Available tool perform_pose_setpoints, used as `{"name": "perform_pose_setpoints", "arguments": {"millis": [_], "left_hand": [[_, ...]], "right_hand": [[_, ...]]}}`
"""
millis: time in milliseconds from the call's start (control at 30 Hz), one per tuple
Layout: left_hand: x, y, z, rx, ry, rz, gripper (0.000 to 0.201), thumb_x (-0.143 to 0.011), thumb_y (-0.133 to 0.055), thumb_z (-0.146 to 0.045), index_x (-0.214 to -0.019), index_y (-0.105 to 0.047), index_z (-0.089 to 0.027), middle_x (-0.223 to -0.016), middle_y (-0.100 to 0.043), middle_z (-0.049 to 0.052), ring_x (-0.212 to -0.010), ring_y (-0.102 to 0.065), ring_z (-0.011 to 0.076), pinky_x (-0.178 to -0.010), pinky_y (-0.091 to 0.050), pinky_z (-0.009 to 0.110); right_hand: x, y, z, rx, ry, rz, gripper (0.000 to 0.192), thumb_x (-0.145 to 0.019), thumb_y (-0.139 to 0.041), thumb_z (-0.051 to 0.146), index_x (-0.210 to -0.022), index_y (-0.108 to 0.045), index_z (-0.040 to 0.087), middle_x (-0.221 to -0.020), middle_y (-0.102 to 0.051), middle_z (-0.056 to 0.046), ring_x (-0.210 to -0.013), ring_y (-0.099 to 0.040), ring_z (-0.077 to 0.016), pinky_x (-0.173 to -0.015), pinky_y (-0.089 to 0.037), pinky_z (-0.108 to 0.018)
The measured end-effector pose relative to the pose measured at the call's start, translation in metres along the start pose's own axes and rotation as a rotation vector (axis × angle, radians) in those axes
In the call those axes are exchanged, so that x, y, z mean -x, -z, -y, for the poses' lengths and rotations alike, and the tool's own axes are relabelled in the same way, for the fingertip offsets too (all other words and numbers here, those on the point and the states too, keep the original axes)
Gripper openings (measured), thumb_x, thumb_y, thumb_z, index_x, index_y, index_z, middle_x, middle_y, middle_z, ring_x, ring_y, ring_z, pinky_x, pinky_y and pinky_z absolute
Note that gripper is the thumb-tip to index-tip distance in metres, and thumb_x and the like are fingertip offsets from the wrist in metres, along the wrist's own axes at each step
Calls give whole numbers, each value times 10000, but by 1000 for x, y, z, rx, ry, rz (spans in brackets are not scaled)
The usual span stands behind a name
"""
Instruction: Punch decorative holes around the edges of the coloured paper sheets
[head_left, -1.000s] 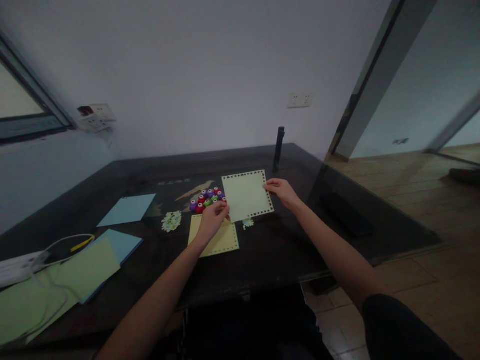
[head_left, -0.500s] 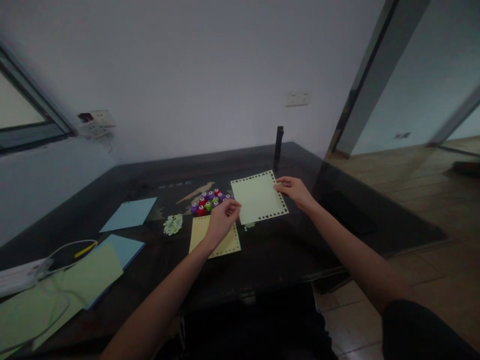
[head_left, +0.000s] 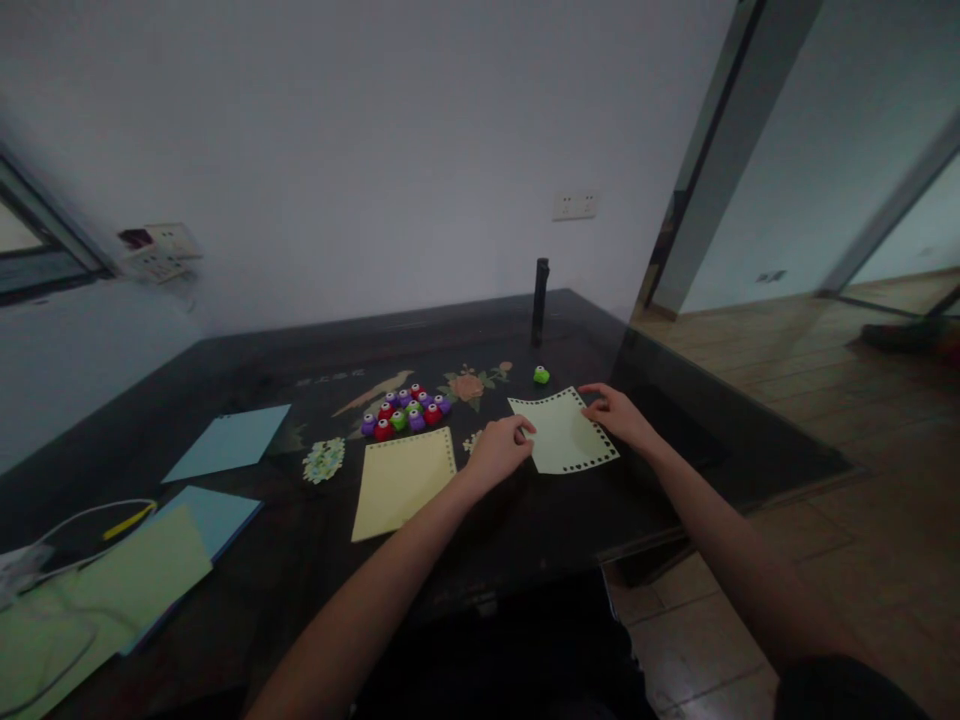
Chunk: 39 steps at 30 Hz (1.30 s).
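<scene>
A pale green sheet of paper (head_left: 561, 435) with a row of punched shapes along its edges sits over the dark table, bending slightly. My left hand (head_left: 501, 450) has its fingers curled at the sheet's left edge. At the opposite edge, my right hand (head_left: 615, 415) grips the paper between thumb and fingers. Left of my left hand lies a yellow sheet (head_left: 405, 482) with small holes along its top and right edges. Small paper bits (head_left: 471, 442) show partly behind my left hand. A single green eye-topped piece (head_left: 541, 375) stands behind the green sheet.
Several red, purple and green eye-topped pieces (head_left: 409, 412) are grouped behind the yellow sheet. Paper scraps (head_left: 324, 460) lie in a heap. Blue sheets (head_left: 229, 443), green paper (head_left: 142, 575) and a cable (head_left: 97, 510) occupy the left. A black upright object (head_left: 540, 300) stands at the back.
The green sheet has moved down and toward me, uncovering the lone green piece and a printed flower. My left hand has come rightward to the sheet's left edge. The view has shifted right.
</scene>
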<state>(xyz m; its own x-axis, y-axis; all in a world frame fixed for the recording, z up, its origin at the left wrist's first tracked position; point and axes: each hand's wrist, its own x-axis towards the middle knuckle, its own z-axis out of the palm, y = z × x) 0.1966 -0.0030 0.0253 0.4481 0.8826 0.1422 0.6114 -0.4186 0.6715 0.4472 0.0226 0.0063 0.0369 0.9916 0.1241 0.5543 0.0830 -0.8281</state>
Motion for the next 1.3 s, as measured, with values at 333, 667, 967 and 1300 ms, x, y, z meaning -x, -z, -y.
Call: {"name": "perform_pose_setpoints", "arguments": {"millis": [333,667,967,1300], "left_hand": [[8,-11,-2,-340,14,58,310,-807,-478,-203,-1096,-586,-234,-899,-692,60,-859,-638,219,-737,-473,312],[12,-15,-5,-499,-21,99,308,-852,-426,-223,-1139,-537,-230,-1069,-649,97,-972,-612,252,-770,-473,348],[12,-15,-5,-489,-23,102,314,-860,-415,-213,-1153,-526,-225,-1068,-643,106,-976,-608,254,-781,-467,357],[10,-16,-1,-487,-29,108,317,-864,-415,-234,-1164,-517,-231,-1072,-641,102,-966,-608,248,-774,-466,348]], "right_hand": [[-4,-8,-9,395,79,-36,302,-714,-574,162,-1011,-630,181,-658,-586,8,-590,-523,-128,-561,-373,-241],[2,-9,-5,551,69,-52,267,-748,-597,229,-1012,-629,208,-734,-589,-19,-656,-521,-150,-609,-369,-263],[0,-8,-11,603,112,-39,258,-773,-583,259,-1018,-632,195,-806,-550,-46,-718,-517,-162,-656,-378,-276],[-2,-7,-13,605,113,-29,240,-771,-589,245,-1001,-633,193,-788,-549,-39,-700,-512,-155,-637,-374,-267]]}}
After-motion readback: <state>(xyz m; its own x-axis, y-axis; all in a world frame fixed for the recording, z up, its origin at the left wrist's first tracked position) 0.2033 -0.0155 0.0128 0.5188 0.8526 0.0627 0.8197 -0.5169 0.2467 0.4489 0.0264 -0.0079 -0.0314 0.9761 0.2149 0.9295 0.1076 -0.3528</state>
